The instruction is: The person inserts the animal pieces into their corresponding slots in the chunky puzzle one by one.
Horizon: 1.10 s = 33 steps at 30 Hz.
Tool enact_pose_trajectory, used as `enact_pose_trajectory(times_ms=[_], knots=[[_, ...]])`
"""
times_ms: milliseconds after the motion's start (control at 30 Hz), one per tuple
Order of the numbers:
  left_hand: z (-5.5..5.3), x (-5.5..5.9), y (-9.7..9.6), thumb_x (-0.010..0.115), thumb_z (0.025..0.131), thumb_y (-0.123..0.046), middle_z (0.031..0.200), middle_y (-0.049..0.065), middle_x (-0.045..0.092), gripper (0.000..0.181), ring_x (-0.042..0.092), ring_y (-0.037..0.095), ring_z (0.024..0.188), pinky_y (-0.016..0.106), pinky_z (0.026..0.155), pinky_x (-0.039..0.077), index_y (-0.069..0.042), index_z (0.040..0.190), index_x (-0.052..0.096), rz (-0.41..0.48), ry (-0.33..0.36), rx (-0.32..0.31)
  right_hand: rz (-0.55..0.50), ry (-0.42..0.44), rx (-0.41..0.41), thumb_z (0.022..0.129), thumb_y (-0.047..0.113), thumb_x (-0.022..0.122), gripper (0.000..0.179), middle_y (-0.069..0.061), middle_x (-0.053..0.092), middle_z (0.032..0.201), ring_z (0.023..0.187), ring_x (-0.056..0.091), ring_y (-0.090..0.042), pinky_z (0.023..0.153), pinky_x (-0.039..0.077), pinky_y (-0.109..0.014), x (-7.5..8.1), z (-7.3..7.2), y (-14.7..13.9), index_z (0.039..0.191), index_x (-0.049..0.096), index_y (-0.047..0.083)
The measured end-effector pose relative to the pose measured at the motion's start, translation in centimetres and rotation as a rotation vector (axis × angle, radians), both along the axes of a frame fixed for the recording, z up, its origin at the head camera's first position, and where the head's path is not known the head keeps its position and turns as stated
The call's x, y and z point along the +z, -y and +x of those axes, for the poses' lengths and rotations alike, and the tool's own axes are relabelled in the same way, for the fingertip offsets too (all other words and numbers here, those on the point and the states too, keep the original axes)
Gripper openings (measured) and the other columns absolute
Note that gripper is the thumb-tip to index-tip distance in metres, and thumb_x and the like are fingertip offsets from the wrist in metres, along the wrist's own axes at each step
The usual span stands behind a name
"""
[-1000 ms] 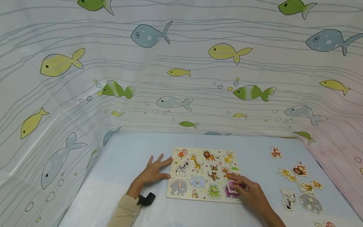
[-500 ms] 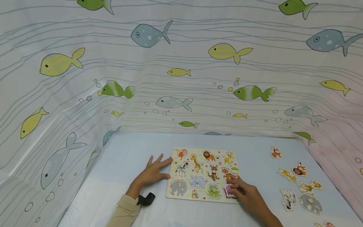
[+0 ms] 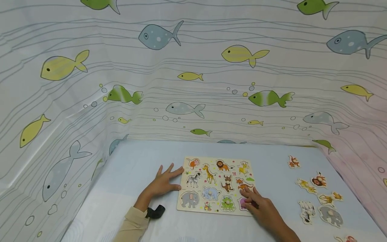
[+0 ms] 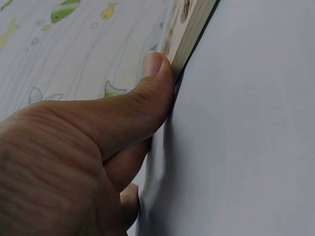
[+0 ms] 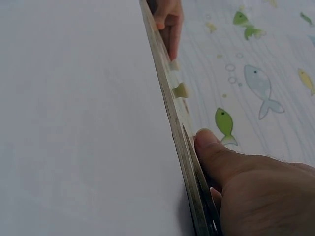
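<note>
A wooden animal puzzle board (image 3: pixel 210 159) lies on the table in the head view. My left hand (image 3: pixel 161 185) is spread at its left edge. In the left wrist view the thumb (image 4: pixel 160 69) touches the board's side. At the near right corner my right hand (image 3: pixel 263 205) holds a purple puzzle piece (image 3: pixel 243 203) at its slot, the fingers covering much of it. How flush it sits cannot be told. In the right wrist view its thumb (image 5: pixel 205 137) is at the board's edge. A frog piece (image 3: pixel 227 203) and a rhino piece (image 3: pixel 210 194) sit in the board.
Right of the board lie loose pieces: tiger (image 3: pixel 293 162), lion (image 3: pixel 318 180), a yellow horned animal (image 3: pixel 306 186), giraffe (image 3: pixel 330 199), zebra (image 3: pixel 307 212), elephant (image 3: pixel 330 216), and a monkey (image 3: pixel 349 239) cut by the frame. A fish-print sheet (image 3: pixel 211 94) encloses the table.
My right hand has lowered the purple piece from a tilted position above the corner down onto its slot. The left hand stays at the board's left edge.
</note>
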<state>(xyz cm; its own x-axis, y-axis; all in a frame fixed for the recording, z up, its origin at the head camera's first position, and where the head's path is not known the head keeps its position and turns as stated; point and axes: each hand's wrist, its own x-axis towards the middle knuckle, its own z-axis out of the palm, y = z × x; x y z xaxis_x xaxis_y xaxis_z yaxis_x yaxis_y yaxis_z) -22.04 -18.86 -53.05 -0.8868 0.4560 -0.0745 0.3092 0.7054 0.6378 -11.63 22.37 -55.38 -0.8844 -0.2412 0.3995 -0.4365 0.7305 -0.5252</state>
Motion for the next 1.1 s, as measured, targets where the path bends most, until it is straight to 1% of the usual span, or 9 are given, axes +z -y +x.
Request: enact_pose_trajectory(times_ms=[67, 133, 233, 300, 533, 733, 867, 967, 1100], knots=[[0.0, 0.1, 0.0, 0.078, 0.082, -0.041, 0.157, -0.003, 0.042, 0.078, 0.011, 0.033, 0.156, 0.058, 0.123, -0.016, -0.020, 0.150, 0.047, 0.000, -0.001, 0.000, 0.005, -0.006, 0.002, 0.078, 0.009, 0.083, 0.038, 0.003, 0.073, 0.121, 0.121, 0.060, -0.046, 0.097, 0.052, -0.050, 0.0, 0.0, 0.0, 0.113, 0.074, 0.017], [0.0, 0.1, 0.1, 0.078, 0.082, -0.041, 0.157, -0.004, 0.042, 0.078, 0.011, 0.033, 0.156, 0.057, 0.123, -0.016, -0.020, 0.150, 0.047, -0.003, -0.002, 0.002, 0.003, -0.014, 0.009, 0.077, 0.010, 0.084, 0.033, 0.003, 0.073, 0.122, 0.121, 0.060, -0.045, 0.103, 0.050, -0.034, 0.0, -0.1, 0.1, 0.106, 0.074, 0.019], [0.0, 0.2, 0.1, 0.078, 0.082, -0.040, 0.157, -0.004, 0.042, 0.077, 0.012, 0.033, 0.156, 0.057, 0.124, -0.015, -0.020, 0.150, 0.047, -0.003, -0.005, 0.001, -0.010, -0.025, 0.021, 0.075, 0.010, 0.085, 0.031, 0.001, 0.073, 0.122, 0.121, 0.060, -0.043, 0.108, 0.034, -0.010, -0.1, -0.1, 0.1, 0.102, 0.074, 0.020], [0.0, 0.3, 0.1, 0.077, 0.082, -0.040, 0.157, -0.004, 0.042, 0.077, 0.011, 0.033, 0.156, 0.057, 0.124, -0.015, -0.020, 0.150, 0.047, -0.007, -0.005, -0.002, -0.020, -0.022, 0.023, 0.074, 0.009, 0.085, 0.036, 0.002, 0.073, 0.121, 0.121, 0.060, -0.042, 0.108, 0.023, -0.002, -0.1, -0.1, 0.1, 0.108, 0.075, 0.018], [0.0, 0.6, 0.2, 0.078, 0.082, -0.040, 0.158, -0.002, 0.042, 0.078, 0.011, 0.034, 0.156, 0.058, 0.123, -0.016, -0.019, 0.150, 0.046, 0.001, -0.003, 0.001, -0.040, -0.006, 0.024, 0.075, 0.008, 0.085, 0.048, 0.012, 0.077, 0.101, 0.123, 0.060, -0.039, 0.111, 0.021, -0.005, 0.1, -0.3, 0.3, 0.120, 0.072, 0.015], [0.0, 0.2, 0.3, 0.078, 0.081, -0.040, 0.158, -0.003, 0.041, 0.078, 0.011, 0.033, 0.156, 0.057, 0.124, -0.016, -0.021, 0.150, 0.047, -0.007, -0.007, 0.019, -0.066, -0.019, 0.028, 0.078, 0.012, 0.084, 0.046, 0.019, 0.076, 0.094, 0.120, 0.064, -0.033, 0.113, 0.020, -0.004, 0.3, -0.3, 0.6, 0.121, 0.072, 0.016], [0.0, -0.2, 0.3, 0.078, 0.081, -0.041, 0.158, -0.004, 0.041, 0.078, 0.012, 0.033, 0.156, 0.057, 0.124, -0.016, -0.022, 0.150, 0.047, -0.004, -0.010, 0.023, -0.138, -0.021, 0.043, 0.080, 0.009, 0.082, 0.037, 0.004, 0.077, 0.110, 0.123, 0.063, -0.031, 0.113, 0.026, -0.005, 0.3, -0.1, 0.5, 0.116, 0.072, 0.014], [0.0, -0.2, 0.2, 0.078, 0.081, -0.041, 0.158, -0.003, 0.041, 0.078, 0.012, 0.033, 0.156, 0.056, 0.124, -0.016, -0.021, 0.149, 0.048, 0.006, -0.005, 0.024, -0.208, 0.004, -0.021, 0.088, 0.010, 0.076, 0.029, -0.006, 0.070, 0.128, 0.131, 0.057, -0.011, 0.111, 0.027, -0.002, 0.8, 0.1, 0.1, 0.116, 0.071, 0.016], [0.0, -0.3, 0.1, 0.078, 0.081, -0.041, 0.157, -0.003, 0.042, 0.077, 0.012, 0.033, 0.156, 0.058, 0.124, -0.015, -0.021, 0.150, 0.047, 0.006, -0.010, 0.018, -0.257, 0.016, -0.153, 0.096, 0.013, 0.068, 0.026, -0.005, 0.070, 0.130, 0.126, 0.050, 0.013, 0.104, 0.030, 0.003, 2.1, 0.5, -0.6, 0.121, 0.069, 0.016]])
